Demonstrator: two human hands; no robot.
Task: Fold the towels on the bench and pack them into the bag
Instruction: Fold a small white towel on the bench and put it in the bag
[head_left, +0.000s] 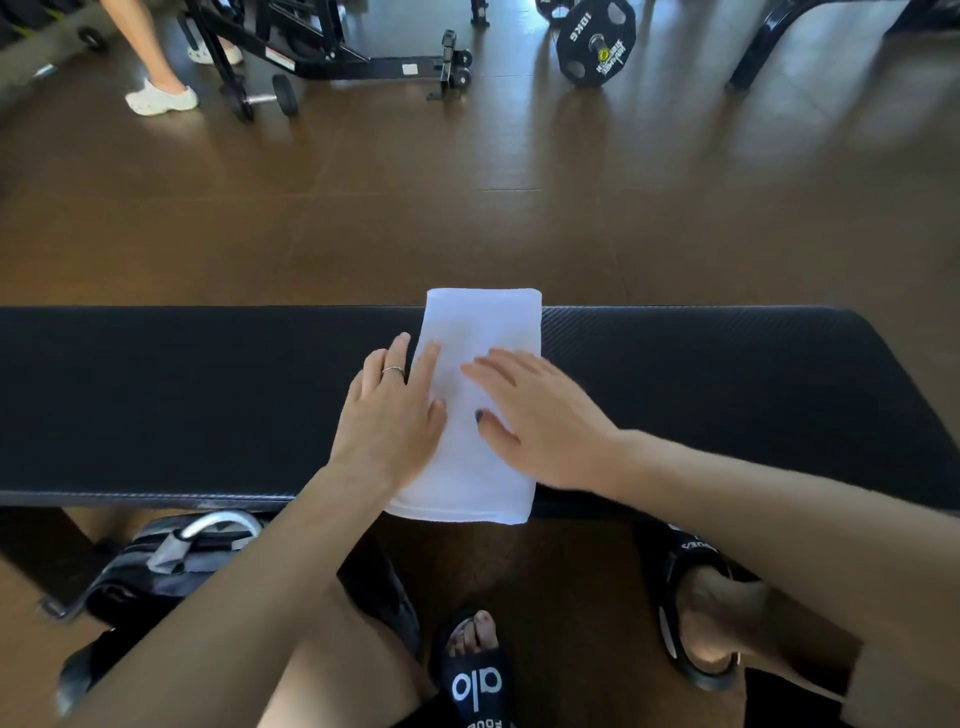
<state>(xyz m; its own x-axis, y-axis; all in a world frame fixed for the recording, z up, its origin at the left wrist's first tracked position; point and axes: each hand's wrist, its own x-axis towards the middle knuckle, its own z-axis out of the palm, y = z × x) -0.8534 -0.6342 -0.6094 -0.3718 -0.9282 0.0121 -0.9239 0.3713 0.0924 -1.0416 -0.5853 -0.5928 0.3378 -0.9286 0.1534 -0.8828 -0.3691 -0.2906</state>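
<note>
Towel: a white towel (480, 374) lies across the bench (182, 395) at the centre of the frame, folded into a narrow strip – its far end overhangs the back edge and its near end overhangs the front edge.
Left hand: the left hand (392, 410) lies flat along the strip's left edge, fingers straight and together, pressing and gripping nothing; a ring (393, 370) shows on one finger.
Right hand: the right hand (535, 415) rests flat on the strip's right half, fingers straight and slightly spread, thumb on the cloth, holding nothing.
Bag: a grey and black bag (171, 561) sits on the floor under the bench, lower left of the frame; whether it is open or has anything inside I cannot tell.
Done: judging by the neat long edges, this towel has at least one lengthwise fold in it – the hands look to be smoothing it.
Left: the strip likely needs folding across its length to a packable size, then going down into the bag.
Other towels: none in view on the bench, so how many remain I cannot tell.
Background: a weight plate (597, 44) at the upper right, another person's legs (150, 57) at the upper left.
</note>
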